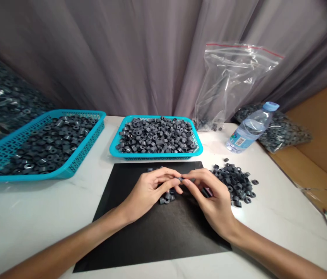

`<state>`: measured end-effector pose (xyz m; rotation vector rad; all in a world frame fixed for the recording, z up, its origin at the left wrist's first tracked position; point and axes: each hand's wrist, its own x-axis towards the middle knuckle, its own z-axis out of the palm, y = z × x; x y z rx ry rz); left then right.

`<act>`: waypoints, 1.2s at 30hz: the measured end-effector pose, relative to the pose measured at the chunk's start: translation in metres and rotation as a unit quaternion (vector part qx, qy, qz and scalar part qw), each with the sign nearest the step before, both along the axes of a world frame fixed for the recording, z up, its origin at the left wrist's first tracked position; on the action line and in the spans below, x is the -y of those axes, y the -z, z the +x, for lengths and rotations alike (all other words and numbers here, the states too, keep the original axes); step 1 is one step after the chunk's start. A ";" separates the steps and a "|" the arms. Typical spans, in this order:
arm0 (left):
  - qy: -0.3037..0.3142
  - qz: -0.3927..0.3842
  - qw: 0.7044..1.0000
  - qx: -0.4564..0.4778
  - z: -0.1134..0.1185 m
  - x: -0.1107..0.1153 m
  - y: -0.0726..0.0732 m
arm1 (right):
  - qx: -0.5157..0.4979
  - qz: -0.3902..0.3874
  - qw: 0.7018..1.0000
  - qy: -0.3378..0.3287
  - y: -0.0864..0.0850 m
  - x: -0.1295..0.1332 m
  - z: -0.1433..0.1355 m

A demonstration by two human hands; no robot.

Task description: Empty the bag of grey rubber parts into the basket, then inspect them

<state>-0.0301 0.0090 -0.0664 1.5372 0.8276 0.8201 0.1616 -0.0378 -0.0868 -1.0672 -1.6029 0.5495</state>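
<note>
Above a black mat (151,236), my left hand (154,186) and my right hand (209,193) meet fingertip to fingertip. Both are closed in a pinch on one small dark grey ring-shaped piece (180,179), mostly covered by the fingers. Part of another dark piece or tool shows under the right palm, too hidden to name. Several grey ring pieces (166,198) lie on the mat beneath and behind the hands. A larger heap of the same pieces (237,182) sits on the white table, just right of my right hand.
Behind the mat stands a blue basket (156,155) full of grey pieces; a second blue basket (64,170) is at left. At the back right are a clear zip bag (224,89), a water bottle (250,130) and a filled bag (285,133). Cardboard (322,135) borders the right side.
</note>
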 end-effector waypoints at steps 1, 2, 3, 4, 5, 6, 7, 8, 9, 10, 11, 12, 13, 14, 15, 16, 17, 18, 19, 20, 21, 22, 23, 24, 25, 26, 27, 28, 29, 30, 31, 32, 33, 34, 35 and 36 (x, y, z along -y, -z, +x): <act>-0.008 -0.002 1.000 -0.001 0.000 0.000 0.001 | 0.006 -0.004 1.000 0.002 -0.004 -0.003 0.002; -0.017 -0.004 1.000 -0.001 -0.001 -0.001 0.001 | 0.022 -0.014 1.000 0.002 -0.010 -0.008 0.007; -0.027 -0.005 1.000 0.001 -0.001 -0.001 0.001 | 0.049 -0.031 0.998 -0.002 -0.019 -0.013 0.014; -0.036 -0.005 0.999 0.004 -0.001 -0.002 0.002 | 0.095 -0.055 0.994 -0.017 -0.030 -0.020 0.024; -0.042 -0.005 0.999 0.007 -0.001 -0.002 0.002 | 0.161 -0.087 0.983 -0.036 -0.043 -0.027 0.038; -0.045 -0.005 0.999 0.010 0.000 -0.002 0.001 | 0.235 -0.125 0.962 -0.056 -0.056 -0.034 0.054; -0.046 -0.003 0.999 0.013 0.000 -0.001 0.001 | 0.298 -0.158 0.939 -0.064 -0.068 -0.041 0.072; -0.047 -0.003 0.999 0.017 0.000 -0.001 0.000 | 0.354 -0.190 0.913 -0.070 -0.078 -0.046 0.091; -0.046 -0.003 0.999 0.021 0.001 -0.001 0.000 | 0.395 -0.217 0.890 -0.067 -0.086 -0.051 0.109; -0.045 -0.005 0.999 0.025 0.001 -0.001 -0.001 | 0.420 -0.245 0.871 -0.067 -0.092 -0.055 0.125; -0.044 -0.006 0.999 0.029 0.002 -0.001 -0.002 | 0.432 -0.266 0.859 -0.067 -0.094 -0.057 0.138; -0.042 -0.009 0.999 0.034 0.002 -0.001 -0.002 | 0.444 -0.282 0.848 -0.068 -0.094 -0.059 0.148; -0.040 -0.013 0.998 0.040 0.003 -0.002 -0.003 | 0.454 -0.295 0.839 -0.063 -0.093 -0.060 0.155; -0.039 -0.016 0.998 0.046 0.003 -0.002 -0.004 | 0.463 -0.302 0.832 -0.054 -0.090 -0.060 0.160; -0.041 -0.020 0.998 0.053 0.003 -0.003 -0.004 | 0.472 -0.307 0.825 -0.043 -0.087 -0.060 0.161; -0.044 -0.023 0.997 0.060 0.003 -0.004 -0.005 | 0.480 -0.309 0.820 -0.033 -0.084 -0.060 0.162; -0.047 -0.026 0.996 0.067 0.003 -0.005 -0.005 | 0.487 -0.309 0.817 -0.025 -0.082 -0.060 0.161; -0.049 -0.028 0.996 0.074 0.002 -0.006 -0.005 | 0.490 -0.307 0.815 -0.020 -0.080 -0.060 0.160; -0.050 -0.030 0.995 0.079 0.002 -0.007 -0.005 | 0.490 -0.306 0.816 -0.018 -0.079 -0.059 0.160; -0.049 -0.032 0.995 0.082 0.001 -0.007 -0.006 | 0.487 -0.307 0.817 -0.016 -0.079 -0.059 0.160; -0.047 -0.033 0.995 0.083 0.001 -0.007 -0.006 | 0.482 -0.307 0.820 -0.016 -0.079 -0.059 0.160; -0.046 -0.033 0.995 0.084 0.001 -0.007 -0.006 | 0.476 -0.308 0.824 -0.016 -0.079 -0.059 0.161; -0.047 -0.033 0.995 0.085 0.001 -0.007 -0.006 | 0.471 -0.309 0.826 -0.017 -0.079 -0.059 0.161; -0.051 -0.032 0.995 0.085 0.001 -0.007 -0.006 | 0.467 -0.308 0.828 -0.020 -0.079 -0.058 0.161; -0.054 -0.032 0.994 0.086 0.001 -0.007 -0.006 | 0.466 -0.306 0.830 -0.023 -0.079 -0.058 0.161; -0.058 -0.032 0.994 0.087 0.001 -0.006 -0.006 | 0.468 -0.303 0.830 -0.025 -0.080 -0.058 0.160; -0.062 -0.032 0.994 0.087 0.002 -0.006 -0.006 | 0.472 -0.298 0.829 -0.026 -0.081 -0.057 0.158; -0.064 -0.034 0.994 0.086 0.002 -0.006 -0.006 | 0.478 -0.294 0.828 -0.025 -0.082 -0.057 0.157; -0.065 -0.036 0.994 0.086 0.002 -0.006 -0.006 | 0.485 -0.289 0.825 -0.025 -0.084 -0.056 0.155; -0.065 -0.038 0.993 0.086 0.002 -0.006 -0.006 | 0.493 -0.282 0.823 -0.024 -0.085 -0.055 0.153; -0.064 -0.040 0.993 0.087 0.002 -0.006 -0.006 | 0.502 -0.273 0.821 -0.022 -0.087 -0.055 0.150; -0.063 -0.042 0.993 0.088 0.002 -0.006 -0.007 | 0.509 -0.258 0.821 -0.014 -0.089 -0.054 0.147; -0.061 -0.043 0.993 0.088 0.002 -0.006 -0.007 | 0.515 -0.238 0.824 -0.002 -0.090 -0.054 0.144; -0.059 -0.042 0.994 0.087 0.002 -0.006 -0.007 | 0.518 -0.210 0.829 0.009 -0.090 -0.053 0.139; -0.057 -0.041 0.994 0.085 0.001 -0.006 -0.007 | 0.518 -0.177 0.837 0.013 -0.089 -0.052 0.132; -0.056 -0.039 0.994 0.083 0.001 -0.006 -0.007 | 0.512 -0.141 0.847 0.010 -0.087 -0.050 0.123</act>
